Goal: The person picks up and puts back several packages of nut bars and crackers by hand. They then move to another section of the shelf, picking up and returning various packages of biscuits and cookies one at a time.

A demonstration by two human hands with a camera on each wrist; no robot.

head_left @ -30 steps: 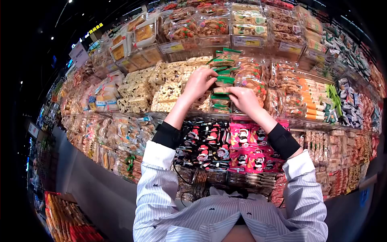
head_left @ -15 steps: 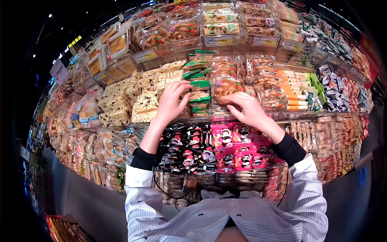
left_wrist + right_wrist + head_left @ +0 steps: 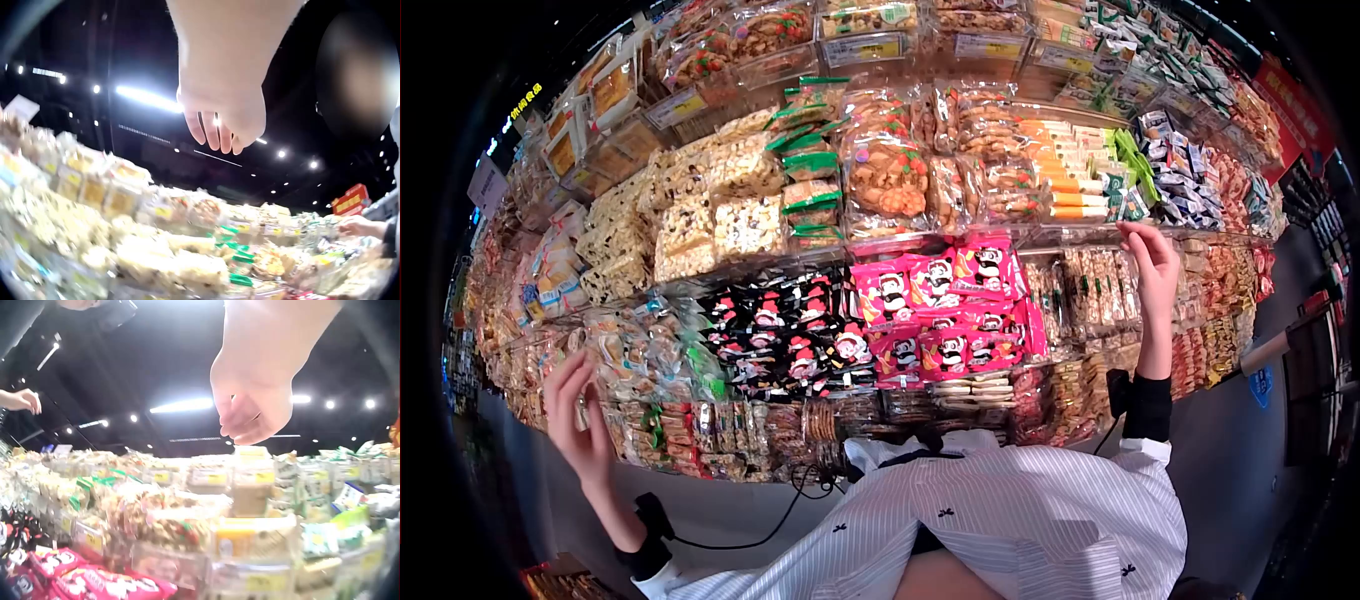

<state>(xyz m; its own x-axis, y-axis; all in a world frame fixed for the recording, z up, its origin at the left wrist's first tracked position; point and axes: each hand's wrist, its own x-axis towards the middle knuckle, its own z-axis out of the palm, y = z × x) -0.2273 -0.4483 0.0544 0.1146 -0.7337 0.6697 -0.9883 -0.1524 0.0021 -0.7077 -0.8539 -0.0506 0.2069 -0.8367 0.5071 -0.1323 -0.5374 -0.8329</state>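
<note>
pink packets [image 3: 940, 285] with a panda picture lie in the middle of the display, just beside black packets [image 3: 765, 315] that carry red and white pictures. the two hands are well apart, one on each side of these packets.

the left hand [image 3: 580, 415] is in front of the lower left part of the display. its fingers are relaxed and a little bent, so the grip is open. nearest to it are clear-wrapped packets [image 3: 625, 340], seen beyond the fingers; whether the fingertips touch them, i cannot tell.

the right hand [image 3: 1152, 265] is raised at the right side. its fingers are loosely bent, with the thumb near to them, and this grip is also open. in the head view it appears over the small clear packets [image 3: 1100, 280] of the lower level, and just below the orange-and-white packs [image 3: 1075, 200] and the bright green packets [image 3: 1135, 160].

behind the pink packets, on the next level, stand a clear bag of brown pieces [image 3: 890, 180], green-topped packets [image 3: 810, 165] and pale puffed blocks [image 3: 750, 225] with dark bits. yellow-and-white price labels [image 3: 863, 47] are on the rack above. the person wears a striped shirt [image 3: 1040, 500], and a black cable [image 3: 740, 547] runs from the left wrist.
</note>
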